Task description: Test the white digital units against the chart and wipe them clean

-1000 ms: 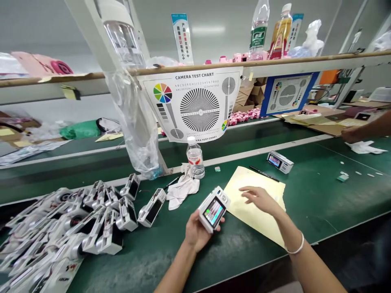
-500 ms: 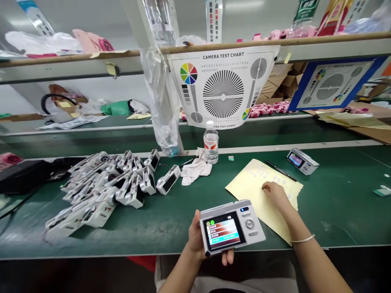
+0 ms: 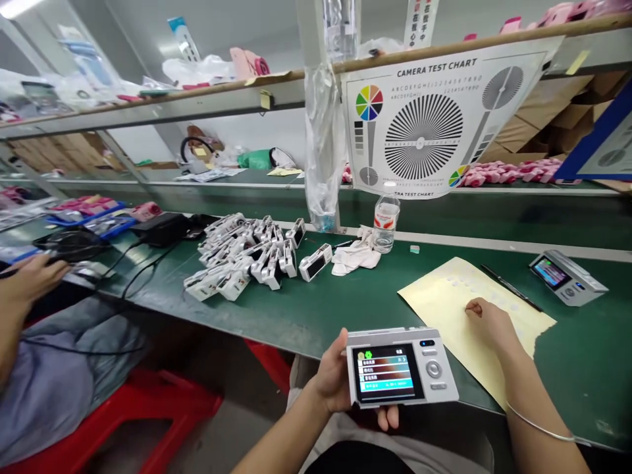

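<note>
My left hand [image 3: 332, 378] is closed around the left end and underside of a silver digital camera [image 3: 438, 378]. Its lit screen faces me with a menu, one row highlighted in light blue. My right hand [image 3: 494, 327] rests on a yellow sheet [image 3: 439, 296] bearing small pale round stickers. Its fingers are pinched together, and whatever is between them is too small to make out. Beyond that hand a black pen [image 3: 511, 288] lies across the sheet's far edge. A second silver camera [image 3: 567, 278] with its screen lit stands farther right.
A pile of white-silver cameras [image 3: 241, 253] lies left of centre, near a crumpled white cloth [image 3: 356, 255] and a water bottle [image 3: 386, 224]. A camera test chart [image 3: 474, 85] hangs ahead. At far left are a co-worker's hand [image 3: 39, 276], cables and a red stool [image 3: 172, 401].
My view has turned left, bringing the co-worker and red stool into sight. The left hand still holds the camera, and the right hand stays pinched over the yellow sheet.
</note>
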Demonstrator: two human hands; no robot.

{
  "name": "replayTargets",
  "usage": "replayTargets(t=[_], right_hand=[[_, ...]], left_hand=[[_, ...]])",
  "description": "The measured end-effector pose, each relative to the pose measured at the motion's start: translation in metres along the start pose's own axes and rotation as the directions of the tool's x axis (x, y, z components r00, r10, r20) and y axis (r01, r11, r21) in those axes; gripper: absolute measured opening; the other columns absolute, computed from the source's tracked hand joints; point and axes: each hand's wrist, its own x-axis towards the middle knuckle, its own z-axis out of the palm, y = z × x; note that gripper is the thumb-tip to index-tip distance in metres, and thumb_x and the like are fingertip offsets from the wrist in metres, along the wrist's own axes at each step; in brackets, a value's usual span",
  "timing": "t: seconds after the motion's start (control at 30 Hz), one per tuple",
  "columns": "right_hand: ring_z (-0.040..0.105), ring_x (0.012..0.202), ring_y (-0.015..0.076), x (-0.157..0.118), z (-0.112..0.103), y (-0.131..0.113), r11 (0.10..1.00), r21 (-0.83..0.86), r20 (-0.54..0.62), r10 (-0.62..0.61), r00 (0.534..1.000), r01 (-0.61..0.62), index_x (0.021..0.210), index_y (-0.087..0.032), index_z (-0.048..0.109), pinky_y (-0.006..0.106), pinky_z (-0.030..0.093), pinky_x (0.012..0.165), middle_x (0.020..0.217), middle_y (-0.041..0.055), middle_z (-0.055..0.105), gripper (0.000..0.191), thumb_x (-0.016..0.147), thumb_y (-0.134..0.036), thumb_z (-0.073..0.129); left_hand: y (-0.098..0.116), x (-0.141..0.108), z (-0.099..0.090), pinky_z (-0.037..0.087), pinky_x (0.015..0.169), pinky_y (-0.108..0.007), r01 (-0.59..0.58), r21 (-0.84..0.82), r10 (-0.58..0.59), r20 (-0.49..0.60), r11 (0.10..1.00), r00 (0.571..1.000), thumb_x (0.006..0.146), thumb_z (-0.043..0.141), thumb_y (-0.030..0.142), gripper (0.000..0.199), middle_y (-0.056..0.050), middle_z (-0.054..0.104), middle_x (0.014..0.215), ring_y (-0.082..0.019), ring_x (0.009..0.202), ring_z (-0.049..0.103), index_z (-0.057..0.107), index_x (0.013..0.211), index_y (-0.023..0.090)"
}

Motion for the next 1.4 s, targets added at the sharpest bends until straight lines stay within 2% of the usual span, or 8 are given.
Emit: replayTargets(t=[0.27, 0.37, 0.5, 0.63, 0.77, 0.97, 1.23, 1.4], right_hand=[[0.053, 0.064, 0.0123, -0.004, -0.008, -0.009, 0.901, 0.432, -0.101, 0.011, 0.995, 0.034, 0.072, -0.014, 0.060, 0.030, 0.044, 0.066, 0.068, -0.0017, 0.057, 0.019, 0.081, -0.031, 0.063], [0.052, 0.060, 0.0139, -0.024, -0.020, -0.027, 0.704, 0.704, -0.143, 0.009, 0.990, 0.095, 0.073, -0.017, 0.059, 0.030, 0.043, 0.061, 0.066, 0.0001, 0.057, 0.030, 0.067, -0.044, 0.070], [0.043, 0.047, 0.0111, -0.092, -0.031, -0.060, 0.365, 0.917, -0.149, -0.063, 0.987, 0.162, 0.068, -0.023, 0.048, 0.026, 0.037, 0.048, 0.053, -0.0054, 0.044, 0.042, 0.055, -0.057, 0.069], [0.048, 0.049, 0.0105, -0.160, -0.032, -0.088, 0.210, 0.971, -0.077, -0.178, 0.981, 0.115, 0.065, -0.021, 0.052, 0.022, 0.039, 0.047, 0.054, -0.0031, 0.052, 0.034, 0.059, -0.041, 0.078], [0.055, 0.066, 0.0109, -0.181, -0.035, -0.097, 0.071, 0.993, -0.069, -0.272, 0.960, 0.091, 0.070, -0.020, 0.051, 0.019, 0.044, 0.060, 0.067, -0.0014, 0.061, 0.029, 0.067, -0.027, 0.079], [0.049, 0.058, 0.0054, -0.170, -0.045, -0.093, 0.014, 0.997, 0.078, -0.254, 0.964, -0.077, 0.073, -0.021, 0.035, 0.015, 0.039, 0.058, 0.058, -0.0090, 0.056, 0.046, 0.066, -0.022, 0.081], [0.047, 0.053, 0.0052, -0.169, -0.040, -0.097, 0.122, 0.976, 0.206, -0.232, 0.951, -0.182, 0.070, -0.021, 0.031, 0.018, 0.037, 0.057, 0.054, -0.0098, 0.056, 0.050, 0.063, -0.018, 0.080], [0.050, 0.053, 0.0065, -0.175, -0.032, -0.110, 0.128, 0.964, 0.258, -0.236, 0.937, -0.233, 0.068, -0.021, 0.032, 0.023, 0.041, 0.061, 0.053, -0.0096, 0.056, 0.052, 0.059, -0.023, 0.082]], left_hand=[[-0.008, 0.001, 0.013, 0.045, 0.046, -0.026, -0.016, -0.035, 0.017, 0.032, 0.999, 0.999, 0.064, 0.040, 0.086, 0.105, -0.015, 0.071, 0.075, -0.023, 0.053, 0.065, 0.050, 0.125, 0.001], [-0.010, 0.003, 0.015, 0.042, 0.043, -0.021, -0.041, -0.110, 0.043, 0.014, 0.993, 0.999, 0.063, 0.044, 0.085, 0.102, -0.017, 0.071, 0.079, -0.023, 0.061, 0.068, 0.055, 0.120, 0.001], [-0.011, 0.010, 0.021, 0.043, 0.042, -0.018, -0.115, -0.233, 0.117, -0.007, 0.966, 0.993, 0.073, 0.039, 0.080, 0.090, -0.017, 0.071, 0.081, -0.021, 0.064, 0.068, 0.058, 0.118, 0.004], [-0.014, 0.023, 0.025, 0.044, 0.043, -0.012, -0.191, -0.344, 0.191, -0.034, 0.920, 0.981, 0.081, 0.039, 0.072, 0.076, -0.017, 0.069, 0.101, -0.011, 0.060, 0.064, 0.057, 0.121, 0.010], [-0.015, 0.038, 0.023, 0.048, 0.049, -0.009, -0.145, -0.383, 0.171, 0.035, 0.912, 0.985, 0.085, 0.044, 0.062, 0.062, -0.014, 0.067, 0.111, -0.009, 0.066, 0.063, 0.059, 0.119, 0.013], [-0.010, 0.052, 0.014, 0.050, 0.054, -0.010, -0.034, -0.386, 0.102, 0.156, 0.922, 0.982, 0.085, 0.046, 0.060, 0.063, -0.014, 0.068, 0.104, -0.012, 0.072, 0.066, 0.056, 0.123, 0.011], [-0.005, 0.033, -0.011, 0.051, 0.054, -0.016, -0.026, -0.276, 0.046, 0.064, 0.961, 0.997, 0.078, 0.049, 0.069, 0.072, -0.017, 0.070, 0.084, -0.017, 0.067, 0.067, 0.060, 0.114, 0.007], [-0.003, 0.015, -0.017, 0.053, 0.053, -0.017, -0.049, -0.286, 0.064, 0.042, 0.957, 0.997, 0.078, 0.052, 0.067, 0.071, -0.020, 0.068, 0.099, -0.020, 0.073, 0.069, 0.060, 0.115, 0.007]])
